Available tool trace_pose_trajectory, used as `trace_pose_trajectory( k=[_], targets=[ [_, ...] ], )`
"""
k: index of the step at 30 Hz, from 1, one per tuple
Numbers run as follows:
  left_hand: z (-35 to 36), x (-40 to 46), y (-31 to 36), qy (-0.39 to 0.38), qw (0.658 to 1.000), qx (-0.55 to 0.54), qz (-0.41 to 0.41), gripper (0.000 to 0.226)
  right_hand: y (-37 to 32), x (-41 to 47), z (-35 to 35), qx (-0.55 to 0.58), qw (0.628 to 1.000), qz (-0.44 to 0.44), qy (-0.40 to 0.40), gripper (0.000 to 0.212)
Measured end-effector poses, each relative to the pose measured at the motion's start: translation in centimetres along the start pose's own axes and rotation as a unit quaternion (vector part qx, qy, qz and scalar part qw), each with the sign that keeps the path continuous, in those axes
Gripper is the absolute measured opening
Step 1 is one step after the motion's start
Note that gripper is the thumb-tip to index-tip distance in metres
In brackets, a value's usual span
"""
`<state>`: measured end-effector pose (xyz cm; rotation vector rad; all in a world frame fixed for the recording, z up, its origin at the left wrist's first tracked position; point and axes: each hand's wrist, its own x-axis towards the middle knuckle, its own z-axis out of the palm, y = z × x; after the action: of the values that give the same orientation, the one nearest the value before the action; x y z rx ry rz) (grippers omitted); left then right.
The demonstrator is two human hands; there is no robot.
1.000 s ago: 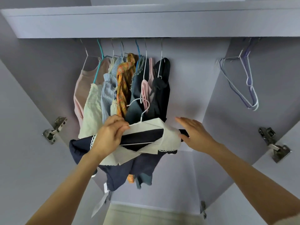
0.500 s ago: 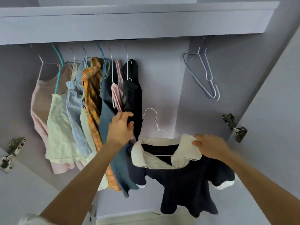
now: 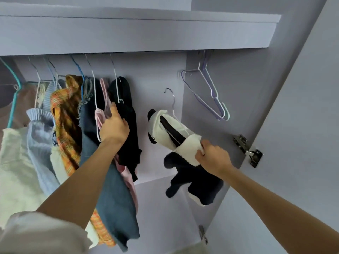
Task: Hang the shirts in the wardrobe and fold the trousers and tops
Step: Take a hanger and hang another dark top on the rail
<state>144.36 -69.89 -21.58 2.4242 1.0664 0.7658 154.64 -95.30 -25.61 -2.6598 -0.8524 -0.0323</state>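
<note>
Soft, even daylight-ish light, kinda cool and lilac off the wardrobe walls (image 3: pixel 157 92), no harsh glare anywhere. The shelf (image 3: pixel 139 33) throws a dim band right under its edge, and the hanging clothes go murky in the folds. Wide-angle lens bends the straight lines toward the corners pretty hard. The dark shirt (image 3: pixel 194 178) at lower middle looks smeared, and the sleeve (image 3: pixel 40 233) at lower left is mushy.

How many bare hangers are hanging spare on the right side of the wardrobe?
2 can be made out: the empty hangers hang nested together at top right, one white, one purple. A mint tip at their lower end may belong to a third; overlapping wires could hide more.
</note>
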Motion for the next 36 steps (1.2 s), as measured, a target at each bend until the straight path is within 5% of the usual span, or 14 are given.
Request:
trace_pose_trajectory(
  k=[6,15,25,32,36],
  targets=[
    [0.5,0.4,-1.5,0.062,0.998,-0.005,0.031,0.056,-6.6,3.8,1.0,0.088,0.988,-0.055,0.112,0.030],
    [-0.5,0.8,-3.1,0.024,0.999,0.037,0.032,0.062,-15.8,10.1,0.6,0.122,0.966,-0.087,0.209,0.034],
    [-0.4,-1.5,-2.4,-0.051,0.998,0.013,0.044,0.062,-18.1,9.6,2.5,0.164,0.979,-0.061,0.108,0.037],
    [-0.7,-6.8,-3.2,-0.043,0.996,-0.012,0.075,0.055,-14.5,2.3,4.6,0.133,0.952,-0.203,0.187,0.048],
    [-1.8,-11.9,-4.4,-0.030,0.999,0.018,0.038,0.045,-12.7,-2.5,6.2,0.182,0.941,-0.254,0.134,0.037]
  ],
)
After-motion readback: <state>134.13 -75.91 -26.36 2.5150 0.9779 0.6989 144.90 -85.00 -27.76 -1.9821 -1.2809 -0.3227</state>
